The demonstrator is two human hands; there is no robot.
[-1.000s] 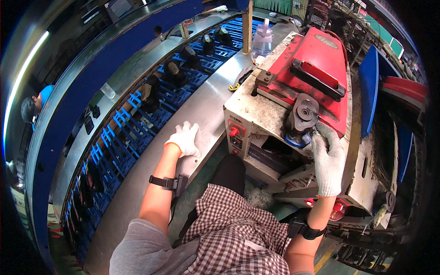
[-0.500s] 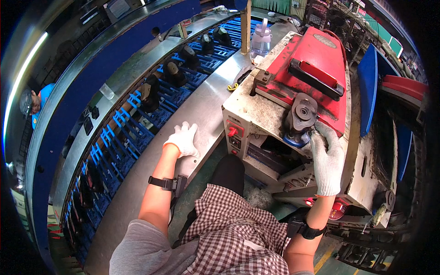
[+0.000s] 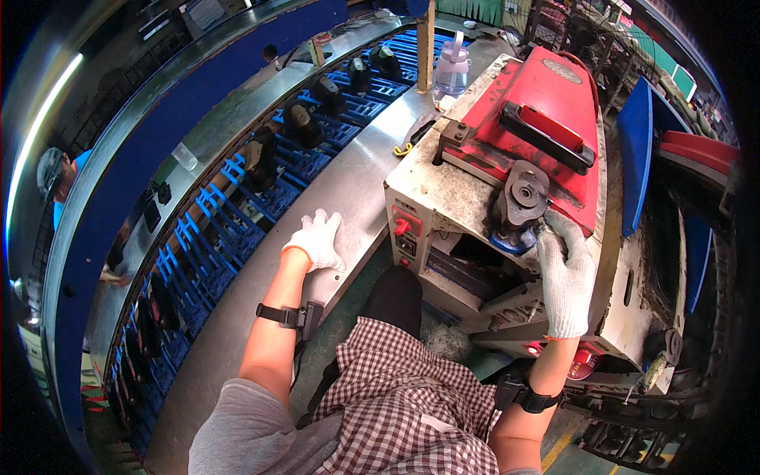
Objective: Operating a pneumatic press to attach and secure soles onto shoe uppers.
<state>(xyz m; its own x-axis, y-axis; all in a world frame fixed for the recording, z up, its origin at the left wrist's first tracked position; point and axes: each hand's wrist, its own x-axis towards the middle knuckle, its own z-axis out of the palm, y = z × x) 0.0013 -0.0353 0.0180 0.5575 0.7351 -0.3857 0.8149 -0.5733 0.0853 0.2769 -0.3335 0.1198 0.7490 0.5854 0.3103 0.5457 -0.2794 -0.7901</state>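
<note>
My left hand point(image 3: 318, 240), in a white knit glove, rests flat with fingers spread on the steel ledge point(image 3: 348, 190) beside the blue conveyor. My right hand point(image 3: 566, 273), also gloved, lies on the front of a worn white machine point(image 3: 443, 198) with a red top cover point(image 3: 546, 103). Its fingertips touch a small blue part point(image 3: 511, 241) under the grey roller wheel point(image 3: 520, 194). Whether the fingers grip that part is unclear. A red knob point(image 3: 401, 227) sits on the machine's left face.
Dark shoes point(image 3: 299, 123) ride on the curved blue conveyor racks point(image 3: 229, 214) at left. A clear plastic bottle point(image 3: 454, 67) stands at the back. Blue panels point(image 3: 635, 150) flank the machine on the right. Another person point(image 3: 55, 178) stands beyond the conveyor at far left.
Both hands stay in nearly the same places; the view has shifted slightly, and my right hand's fingertips have crept a little toward the blue part.
</note>
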